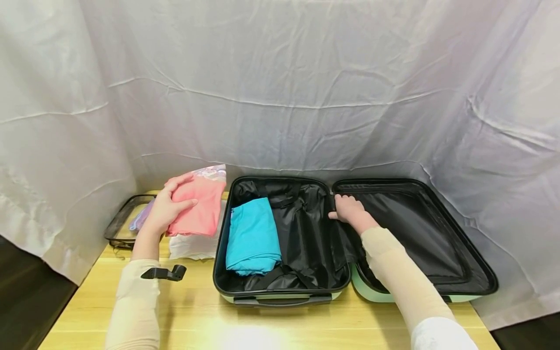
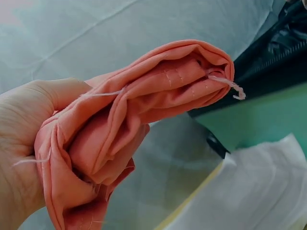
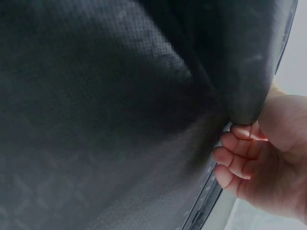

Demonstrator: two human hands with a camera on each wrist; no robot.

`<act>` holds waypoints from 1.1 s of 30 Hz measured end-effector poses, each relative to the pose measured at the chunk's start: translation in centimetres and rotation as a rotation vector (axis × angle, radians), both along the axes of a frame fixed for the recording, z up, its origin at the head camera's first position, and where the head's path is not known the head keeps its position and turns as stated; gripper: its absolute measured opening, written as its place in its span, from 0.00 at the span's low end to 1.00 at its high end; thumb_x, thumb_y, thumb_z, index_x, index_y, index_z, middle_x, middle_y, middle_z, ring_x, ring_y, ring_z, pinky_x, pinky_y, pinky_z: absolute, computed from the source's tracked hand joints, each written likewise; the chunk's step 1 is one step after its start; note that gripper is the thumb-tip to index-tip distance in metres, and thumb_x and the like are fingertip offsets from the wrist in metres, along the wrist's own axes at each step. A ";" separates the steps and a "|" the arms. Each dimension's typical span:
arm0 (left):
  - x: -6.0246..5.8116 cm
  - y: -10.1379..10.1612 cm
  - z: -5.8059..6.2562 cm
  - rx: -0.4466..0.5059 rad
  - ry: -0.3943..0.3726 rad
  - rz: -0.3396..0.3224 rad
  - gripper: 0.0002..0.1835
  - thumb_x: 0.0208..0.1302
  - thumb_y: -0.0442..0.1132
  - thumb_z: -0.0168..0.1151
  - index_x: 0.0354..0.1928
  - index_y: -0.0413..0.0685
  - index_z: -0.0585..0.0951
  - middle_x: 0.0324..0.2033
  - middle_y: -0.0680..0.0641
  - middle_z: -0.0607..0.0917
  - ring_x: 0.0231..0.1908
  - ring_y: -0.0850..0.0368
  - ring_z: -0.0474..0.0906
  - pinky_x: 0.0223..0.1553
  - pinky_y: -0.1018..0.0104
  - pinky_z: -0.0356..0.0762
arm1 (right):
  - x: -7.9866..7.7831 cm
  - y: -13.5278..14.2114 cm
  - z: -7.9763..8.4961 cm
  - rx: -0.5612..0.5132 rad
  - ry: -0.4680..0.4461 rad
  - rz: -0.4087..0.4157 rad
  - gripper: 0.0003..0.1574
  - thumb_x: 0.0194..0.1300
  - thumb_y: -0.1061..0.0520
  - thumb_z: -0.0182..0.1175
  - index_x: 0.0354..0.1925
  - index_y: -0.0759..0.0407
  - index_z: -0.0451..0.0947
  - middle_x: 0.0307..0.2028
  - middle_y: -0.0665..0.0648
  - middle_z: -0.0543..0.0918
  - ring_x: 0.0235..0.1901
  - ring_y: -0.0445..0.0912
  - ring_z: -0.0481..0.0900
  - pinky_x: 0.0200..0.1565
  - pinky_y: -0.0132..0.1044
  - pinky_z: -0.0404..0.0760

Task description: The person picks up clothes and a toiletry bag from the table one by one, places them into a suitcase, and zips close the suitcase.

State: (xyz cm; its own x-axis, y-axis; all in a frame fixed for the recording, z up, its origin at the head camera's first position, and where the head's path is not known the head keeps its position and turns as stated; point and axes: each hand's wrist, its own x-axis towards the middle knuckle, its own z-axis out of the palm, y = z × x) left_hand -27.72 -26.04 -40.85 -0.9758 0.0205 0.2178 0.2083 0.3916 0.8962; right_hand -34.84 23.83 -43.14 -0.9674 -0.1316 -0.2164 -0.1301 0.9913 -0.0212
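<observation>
My left hand grips a folded coral-pink garment, held up to the left of the open suitcase. In the left wrist view, the thumb lies along the top of the bundled cloth and loose threads hang from its layers. At the hinge side, my right hand pinches the edge of the black fabric lining, drawing it into creases. A folded turquoise garment lies in the left part of the suitcase's left half.
Behind the coral garment shows a patterned, light cloth. White cloth lies beside the suitcase. A black-edged mesh pouch with a purple item is at far left. The suitcase's other half lies open at right.
</observation>
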 end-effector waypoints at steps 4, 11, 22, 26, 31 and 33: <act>0.3 0.8 1.0 -0.018 0.011 -0.010 0.39 0.58 0.41 0.71 0.71 0.65 0.66 0.69 0.47 0.66 0.67 0.44 0.58 0.65 0.39 0.59 | -0.1 0.1 -0.1 -0.001 0.005 -0.001 0.42 0.67 0.40 0.59 0.63 0.70 0.64 0.60 0.75 0.71 0.59 0.70 0.70 0.56 0.61 0.73; 0.6 2.6 2.0 -0.039 0.093 -0.057 0.36 0.56 0.40 0.72 0.68 0.64 0.70 0.68 0.53 0.68 0.67 0.49 0.61 0.67 0.43 0.60 | -0.2 0.1 -0.3 0.003 0.006 -0.001 0.42 0.67 0.40 0.59 0.63 0.70 0.64 0.60 0.75 0.72 0.59 0.69 0.70 0.56 0.61 0.73; 0.4 6.7 3.0 -0.104 0.197 -0.147 0.35 0.57 0.39 0.72 0.67 0.60 0.71 0.65 0.49 0.75 0.67 0.50 0.64 0.65 0.46 0.64 | 0.3 -0.1 0.3 0.000 0.010 0.002 0.42 0.67 0.38 0.59 0.62 0.70 0.64 0.59 0.75 0.72 0.58 0.69 0.71 0.55 0.60 0.74; 0.9 8.3 3.6 -0.093 0.200 -0.158 0.35 0.57 0.37 0.71 0.67 0.57 0.71 0.63 0.47 0.76 0.67 0.48 0.65 0.66 0.45 0.63 | -0.1 0.2 -0.1 -0.002 0.000 0.001 0.44 0.67 0.38 0.59 0.63 0.70 0.63 0.61 0.75 0.70 0.60 0.70 0.69 0.56 0.61 0.73; 0.4 9.5 2.7 -0.051 0.198 -0.149 0.35 0.57 0.41 0.72 0.67 0.64 0.72 0.64 0.50 0.75 0.65 0.49 0.67 0.64 0.46 0.66 | -0.4 0.3 -0.4 -0.002 -0.006 0.001 0.44 0.67 0.39 0.59 0.64 0.70 0.63 0.61 0.75 0.70 0.60 0.70 0.69 0.57 0.61 0.73; 0.5 10.0 2.8 -0.036 0.197 -0.151 0.35 0.56 0.40 0.72 0.66 0.65 0.72 0.64 0.50 0.76 0.65 0.49 0.67 0.63 0.46 0.66 | -0.3 0.3 -0.4 -0.005 -0.005 0.001 0.44 0.67 0.39 0.59 0.64 0.70 0.63 0.61 0.75 0.70 0.60 0.70 0.69 0.56 0.61 0.73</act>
State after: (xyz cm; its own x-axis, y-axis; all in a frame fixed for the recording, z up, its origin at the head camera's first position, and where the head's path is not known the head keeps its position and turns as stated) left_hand -27.24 -16.04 -38.02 -0.8999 0.1740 0.3998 0.4360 0.3740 0.8186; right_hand -35.19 24.11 -43.52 -0.9662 -0.1341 -0.2204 -0.1313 0.9910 -0.0271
